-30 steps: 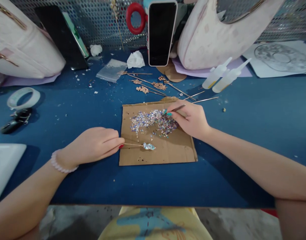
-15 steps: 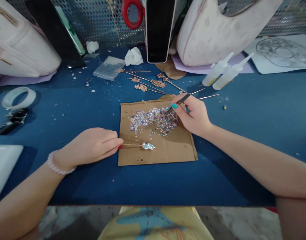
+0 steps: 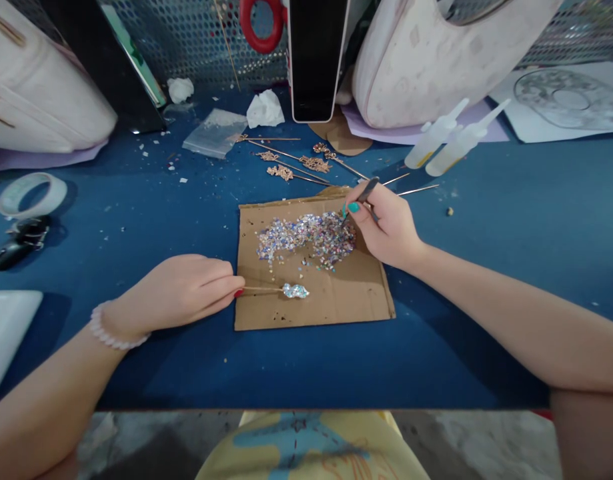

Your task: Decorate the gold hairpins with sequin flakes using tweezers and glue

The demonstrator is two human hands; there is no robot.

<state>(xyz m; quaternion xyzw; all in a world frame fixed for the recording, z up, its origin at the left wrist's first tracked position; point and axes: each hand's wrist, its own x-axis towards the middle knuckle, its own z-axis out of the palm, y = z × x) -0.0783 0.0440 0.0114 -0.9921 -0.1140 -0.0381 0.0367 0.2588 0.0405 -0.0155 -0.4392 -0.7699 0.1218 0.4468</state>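
Note:
My left hand (image 3: 199, 290) pinches the thin metal stem of a hairpin (image 3: 295, 291). The pin's glittering, stone-covered head lies over the lower part of a cardboard sheet (image 3: 346, 300). Above it on the cardboard spreads a pile of small rhinestones (image 3: 306, 237) in silver, blue and reddish tints. My right hand (image 3: 386, 223), with teal nails, is closed around dark tweezers (image 3: 369, 190). Their tips point down into the right end of the pile; whether a stone is between them is too small to tell.
Several bare metal hairpins (image 3: 296, 167) lie behind the cardboard, beside a plastic bag (image 3: 215, 133) and crumpled tissue (image 3: 265, 109). Two glue bottles (image 3: 449, 147) stand at back right. A phone (image 3: 317, 63) stands upright behind. Tape (image 3: 32, 195) and a black object (image 3: 19, 243) lie left.
My right hand has shifted slightly, and the tweezers stand steeper with their tips a little further right in the pile. My left hand still holds the hairpin in place.

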